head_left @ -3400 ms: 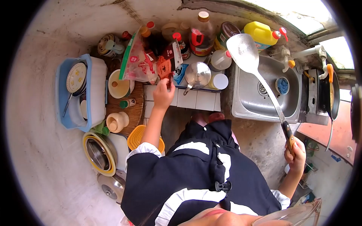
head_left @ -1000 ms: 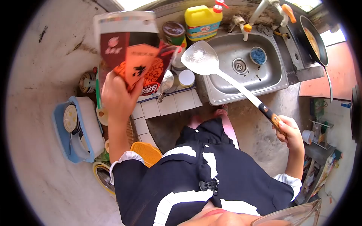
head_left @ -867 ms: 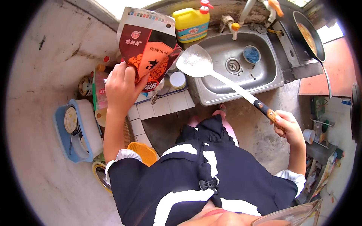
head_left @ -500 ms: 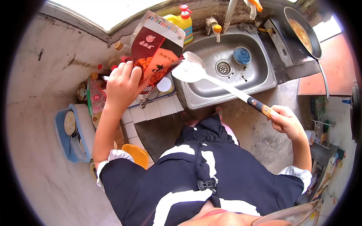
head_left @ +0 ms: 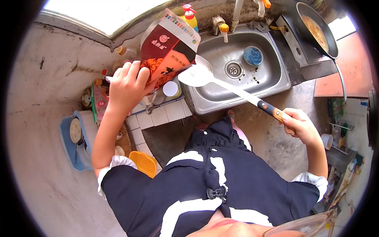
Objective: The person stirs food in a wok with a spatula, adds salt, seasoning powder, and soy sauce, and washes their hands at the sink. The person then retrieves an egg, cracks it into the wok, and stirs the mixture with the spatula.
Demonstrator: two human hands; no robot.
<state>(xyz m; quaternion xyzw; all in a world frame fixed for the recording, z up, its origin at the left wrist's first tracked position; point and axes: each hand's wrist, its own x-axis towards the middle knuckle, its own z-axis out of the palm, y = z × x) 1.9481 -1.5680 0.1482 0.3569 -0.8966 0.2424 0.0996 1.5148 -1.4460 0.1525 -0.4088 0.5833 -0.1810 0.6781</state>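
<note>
left hand (head_left: pixel 127 83): clenched on lower part of seasoning packet (head_left: pixel 167 49); fingers wrapped over its front
seasoning packet: dark red and orange pouch, white strip with colour dots along top edge; tilted, long axis runs from hand up toward window; lower corner tipped down at the spatula blade, touching or just above it, cannot tell which; sits just left of sink (head_left: pixel 241 67)
right hand (head_left: pixel 298 125): grasping wooden handle end of spatula (head_left: pixel 221 83), closed fist
spatula: metal, broad pale blade, dark-and-wood handle; long axis diagonal, blade points up-left, handle down-right; blade over left edge of sink; looks roughly level
sink: steel, blue round object near drain
frying pan (head_left: pixel 318 29): right of sink, yellowish food inside
detergent bottle (head_left: pixel 190 17): yellow, red pump, behind sink's left corner
blue tub (head_left: pixel 77 140): far left of sink, dishes in it
orange strainer (head_left: pixel 144 162): well left and below sink
</note>
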